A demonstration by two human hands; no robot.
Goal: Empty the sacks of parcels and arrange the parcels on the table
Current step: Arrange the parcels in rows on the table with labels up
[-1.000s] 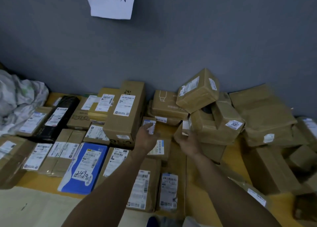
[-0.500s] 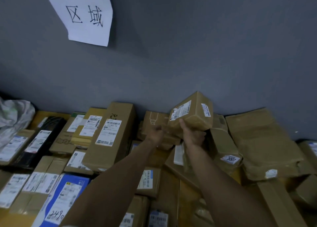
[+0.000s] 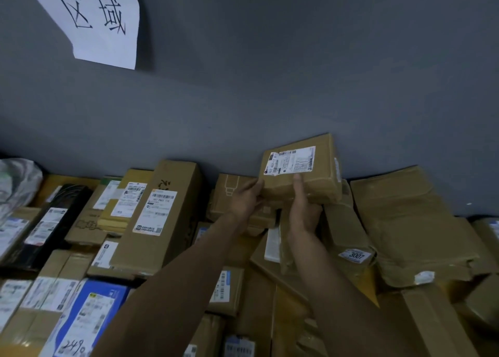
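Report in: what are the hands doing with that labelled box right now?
Left hand and right hand both gripping small brown cardboard box with white label. Box held up above heap of brown parcels, near grey wall. Nothing blocking it.

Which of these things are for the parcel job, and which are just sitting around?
For the job:
small brown box, gripped by the left hand and right hand
long box
blue parcel
box marked 3007
crumpled sack at the far left

Just there:
paper sign
grey wall
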